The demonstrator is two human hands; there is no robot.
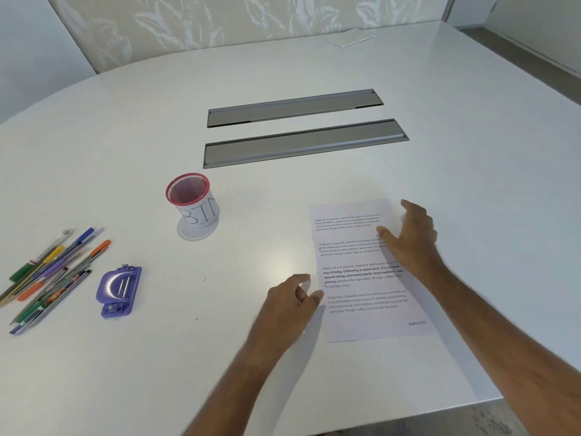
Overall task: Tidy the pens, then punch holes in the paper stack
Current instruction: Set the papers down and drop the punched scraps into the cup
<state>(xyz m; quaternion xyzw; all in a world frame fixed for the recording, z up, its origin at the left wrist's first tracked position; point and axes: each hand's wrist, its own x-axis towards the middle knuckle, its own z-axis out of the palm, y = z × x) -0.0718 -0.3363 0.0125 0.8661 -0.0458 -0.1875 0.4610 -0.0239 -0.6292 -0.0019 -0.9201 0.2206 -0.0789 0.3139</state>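
Note:
A printed paper stack [355, 272] lies flat on the white table at the right. My left hand [290, 298] rests at the stack's left edge, fingers loosely curled and touching the paper. My right hand [412, 234] hovers over the stack's upper right part, fingers spread, holding nothing. Several pens [47, 272] of mixed colours lie in a loose pile at the far left. A purple hole punch [119, 291] sits just right of the pens. A red mesh cup [191, 199] with a paper label reading "BIN" stands empty behind the punch.
Two grey cable-tray lids [301, 143] are set into the table [314, 64] beyond the cup. A white card [352, 37] lies at the far edge. The table's front edge runs close below the paper at the lower right.

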